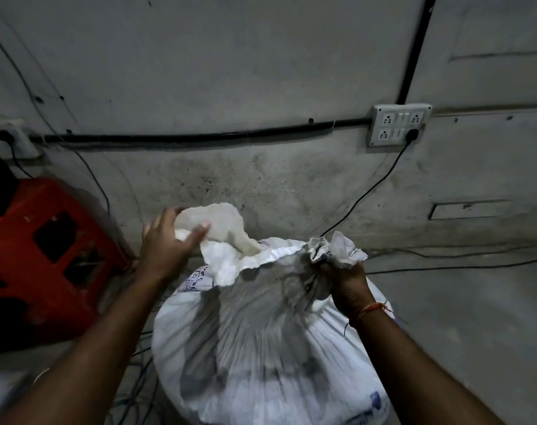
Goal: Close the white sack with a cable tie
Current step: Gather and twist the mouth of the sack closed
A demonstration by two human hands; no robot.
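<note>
**Two hands gathering the mouth of a full white sack**

Nearest the viewer, two bare forearms reach in from 7 and 5 o'clock. Between them stands the bulging white sack [261, 348], upright on the floor, filling the lower centre. The right hand [347, 286] clenches a bunched wad of the sack's rim at 3 o'clock of the mouth. The left hand [166, 243] pinches the loose flap at 10 o'clock, thumb over the cloth. The mouth gapes between them, running roughly 9 to 3 o'clock; the ungathered flap lies leftward of the right hand's bunch. No cable tie is visible. Farther off: a red crate [46, 256] at 9 o'clock, then a socket board [399, 124] on the wall at 1 o'clock.
</note>
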